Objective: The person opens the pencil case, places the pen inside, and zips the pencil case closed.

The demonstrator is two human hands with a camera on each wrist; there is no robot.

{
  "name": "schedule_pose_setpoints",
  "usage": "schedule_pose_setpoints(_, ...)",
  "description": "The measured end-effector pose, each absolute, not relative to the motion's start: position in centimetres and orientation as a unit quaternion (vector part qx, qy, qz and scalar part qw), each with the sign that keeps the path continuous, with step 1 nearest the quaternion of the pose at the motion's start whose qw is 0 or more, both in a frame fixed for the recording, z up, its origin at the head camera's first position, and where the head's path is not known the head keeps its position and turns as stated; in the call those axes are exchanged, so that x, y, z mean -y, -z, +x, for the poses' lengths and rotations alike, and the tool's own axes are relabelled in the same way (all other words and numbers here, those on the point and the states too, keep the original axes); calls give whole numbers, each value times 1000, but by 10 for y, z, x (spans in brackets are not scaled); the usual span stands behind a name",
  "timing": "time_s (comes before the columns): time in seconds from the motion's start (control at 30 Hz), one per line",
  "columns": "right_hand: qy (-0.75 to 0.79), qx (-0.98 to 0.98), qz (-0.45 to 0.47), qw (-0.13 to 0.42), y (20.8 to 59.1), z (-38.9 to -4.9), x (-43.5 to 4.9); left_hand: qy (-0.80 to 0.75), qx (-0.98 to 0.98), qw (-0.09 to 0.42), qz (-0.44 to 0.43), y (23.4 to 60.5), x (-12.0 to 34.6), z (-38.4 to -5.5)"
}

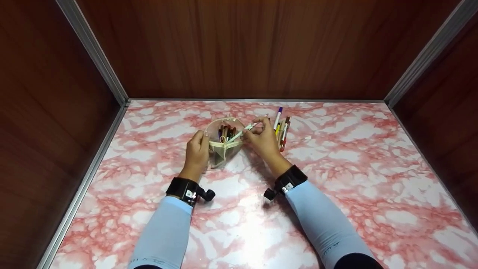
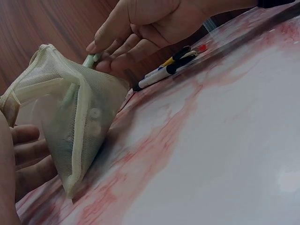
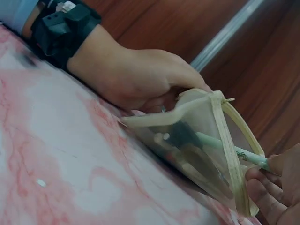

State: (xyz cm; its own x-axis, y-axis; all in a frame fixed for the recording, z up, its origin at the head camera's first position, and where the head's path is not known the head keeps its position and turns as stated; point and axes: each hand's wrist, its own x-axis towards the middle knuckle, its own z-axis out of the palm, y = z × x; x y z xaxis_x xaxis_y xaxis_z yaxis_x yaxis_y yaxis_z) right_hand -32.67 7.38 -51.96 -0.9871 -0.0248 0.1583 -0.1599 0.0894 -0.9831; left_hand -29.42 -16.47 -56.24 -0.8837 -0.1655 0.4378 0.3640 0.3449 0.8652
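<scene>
A pale cream mesh pouch [image 1: 232, 150] with a zipped rim stands gaping at the middle of the table, several pens [image 1: 226, 130] inside it. My left hand [image 1: 195, 152] grips the pouch's left rim between thumb and fingers. From the other side my right hand [image 1: 264, 140] pinches a pale green pen [image 3: 253, 158] by its upper end. The pen slants down over the rim, and its lower part shows through the mesh in the right wrist view.
Just right of my right hand lies a loose group of pens [image 1: 285, 135], among them a white pen with a purple cap [image 1: 278, 116]. The red-and-white marbled table [image 1: 354, 168] is bounded by dark wood panels [image 1: 254, 48] with metal edging.
</scene>
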Motion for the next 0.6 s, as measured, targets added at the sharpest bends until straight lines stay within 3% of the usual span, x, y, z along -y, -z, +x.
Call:
schedule_pose_setpoints(0.33,-488,856,167,-40,513,-320,-77,553,794,243,-68,564,165,-296)
schedule_pose_setpoints(0.6,-465,873,144,-12,507,-328,-91,569,783,248,-51,564,166,-297)
